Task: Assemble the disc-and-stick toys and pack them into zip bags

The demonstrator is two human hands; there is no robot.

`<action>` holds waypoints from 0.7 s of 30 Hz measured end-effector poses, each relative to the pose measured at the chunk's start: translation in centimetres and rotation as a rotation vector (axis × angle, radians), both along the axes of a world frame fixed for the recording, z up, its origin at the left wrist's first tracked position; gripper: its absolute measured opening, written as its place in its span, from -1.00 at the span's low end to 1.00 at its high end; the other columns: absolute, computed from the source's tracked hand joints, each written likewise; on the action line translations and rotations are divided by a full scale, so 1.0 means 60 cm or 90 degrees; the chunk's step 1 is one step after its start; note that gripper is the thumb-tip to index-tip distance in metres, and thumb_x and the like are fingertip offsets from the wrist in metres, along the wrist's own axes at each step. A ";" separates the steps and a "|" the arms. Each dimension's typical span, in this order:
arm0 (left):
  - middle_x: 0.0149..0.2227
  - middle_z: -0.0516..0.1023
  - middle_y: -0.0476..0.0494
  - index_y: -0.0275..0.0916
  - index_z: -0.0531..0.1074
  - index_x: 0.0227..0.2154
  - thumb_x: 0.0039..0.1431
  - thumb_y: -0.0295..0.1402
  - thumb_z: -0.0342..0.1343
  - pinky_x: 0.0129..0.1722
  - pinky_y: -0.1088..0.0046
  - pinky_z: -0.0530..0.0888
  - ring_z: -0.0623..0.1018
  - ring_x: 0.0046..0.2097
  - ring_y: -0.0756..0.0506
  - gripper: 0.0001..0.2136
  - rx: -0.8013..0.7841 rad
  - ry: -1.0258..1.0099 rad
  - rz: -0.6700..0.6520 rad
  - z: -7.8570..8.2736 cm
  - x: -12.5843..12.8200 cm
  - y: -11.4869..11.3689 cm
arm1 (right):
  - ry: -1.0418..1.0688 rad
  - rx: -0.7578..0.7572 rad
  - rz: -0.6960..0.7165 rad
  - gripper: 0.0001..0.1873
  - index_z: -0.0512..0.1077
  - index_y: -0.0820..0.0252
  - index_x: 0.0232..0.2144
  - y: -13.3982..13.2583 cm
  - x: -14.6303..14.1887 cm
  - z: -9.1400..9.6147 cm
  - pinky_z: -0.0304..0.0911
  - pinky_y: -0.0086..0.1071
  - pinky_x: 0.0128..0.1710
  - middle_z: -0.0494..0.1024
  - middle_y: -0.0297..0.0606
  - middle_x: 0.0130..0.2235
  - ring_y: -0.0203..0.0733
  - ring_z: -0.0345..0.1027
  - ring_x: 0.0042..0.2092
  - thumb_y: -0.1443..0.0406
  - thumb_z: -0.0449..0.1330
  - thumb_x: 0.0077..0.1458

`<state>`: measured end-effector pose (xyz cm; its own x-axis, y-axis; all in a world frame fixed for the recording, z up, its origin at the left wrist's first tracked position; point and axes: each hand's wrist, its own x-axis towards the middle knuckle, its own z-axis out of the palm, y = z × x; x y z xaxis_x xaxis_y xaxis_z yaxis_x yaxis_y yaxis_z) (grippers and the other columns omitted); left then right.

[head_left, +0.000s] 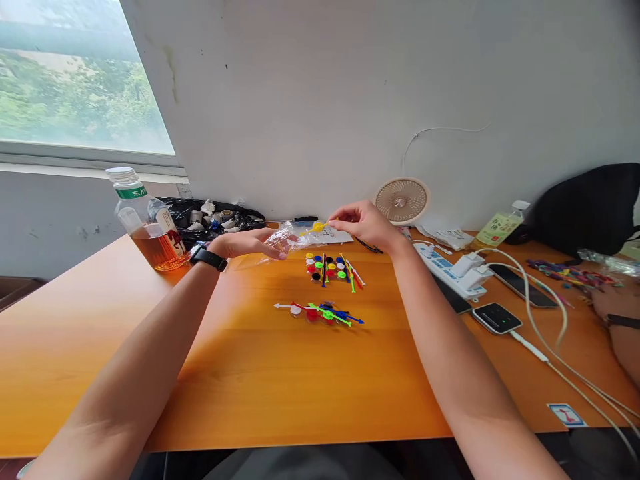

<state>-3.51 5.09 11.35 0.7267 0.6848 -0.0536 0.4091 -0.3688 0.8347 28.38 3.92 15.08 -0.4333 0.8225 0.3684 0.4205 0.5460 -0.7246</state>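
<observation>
My left hand [250, 244] is closed on a clear plastic bag [281, 237]. The bag's crumpled mouth points right. Between the fingertips of my right hand [367, 223] is a yellow arrow spinner [318, 227], its far end at the bag's opening; whether it reaches inside is unclear. Below the hands, rows of small coloured round pieces [327, 265] lie on the table beside thin coloured arrows [353, 272]. Nearer to me is a group of white, red, green and blue arrow spinners [320, 313], overlapping one another.
At left stands a bottle of amber drink [155, 233], with a black bag of litter [215, 217] behind it. A round fan [403, 200] is by the wall. Right: power strip [453, 270], white cables, phone [523, 285], small white device [496, 319], and another person's hand [613, 303].
</observation>
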 end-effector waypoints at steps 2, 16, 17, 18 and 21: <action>0.09 0.58 -0.22 -0.20 0.50 0.17 0.15 -0.08 0.37 0.13 0.22 0.44 0.53 0.13 -0.30 -0.43 -0.003 0.001 0.011 0.002 0.007 -0.005 | -0.023 -0.005 0.026 -0.57 0.66 0.24 -0.25 0.000 -0.014 -0.006 0.15 -0.34 -0.34 0.57 -0.25 -0.37 -0.24 0.30 -0.34 -0.02 0.38 0.08; 0.00 0.57 -0.16 -0.13 0.47 0.25 0.10 -0.19 0.35 0.02 0.32 0.46 0.52 0.06 -0.25 -0.39 -0.025 -0.002 -0.032 -0.018 -0.002 0.010 | -0.187 -0.021 0.007 -0.57 0.63 0.25 -0.27 0.005 -0.017 -0.018 0.12 -0.35 -0.31 0.57 -0.23 -0.33 -0.22 0.30 -0.31 -0.01 0.24 0.19; 0.00 0.56 -0.18 -0.13 0.45 0.26 0.11 -0.18 0.34 -0.02 0.33 0.46 0.52 0.04 -0.24 -0.38 -0.038 -0.037 -0.020 -0.024 -0.009 0.014 | -0.223 -0.034 0.013 -0.58 0.62 0.25 -0.29 0.006 -0.016 -0.019 0.12 -0.35 -0.31 0.56 -0.25 -0.34 -0.22 0.29 -0.32 -0.01 0.24 0.19; 0.01 0.55 -0.20 -0.13 0.43 0.29 0.13 -0.18 0.32 -0.06 0.35 0.47 0.51 0.02 -0.23 -0.37 -0.053 -0.081 -0.007 -0.030 -0.016 0.018 | -0.261 -0.050 0.025 -0.58 0.61 0.25 -0.31 0.006 -0.016 -0.020 0.12 -0.36 -0.32 0.56 -0.26 -0.36 -0.23 0.29 -0.33 -0.01 0.24 0.18; 0.02 0.51 -0.25 -0.14 0.38 0.32 0.14 -0.16 0.27 -0.18 0.39 0.46 0.49 -0.05 -0.19 -0.34 -0.107 -0.226 0.030 -0.044 -0.033 0.031 | -0.384 -0.129 0.097 -0.58 0.62 0.26 -0.30 0.001 -0.025 -0.023 0.13 -0.37 -0.33 0.60 -0.23 -0.34 -0.23 0.32 -0.33 -0.01 0.27 0.16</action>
<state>-5.51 6.96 8.70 0.6882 0.7209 0.0812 0.0970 -0.2023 0.9745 26.88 3.99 13.69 -0.6328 0.7631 -0.1311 0.7137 0.5093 -0.4808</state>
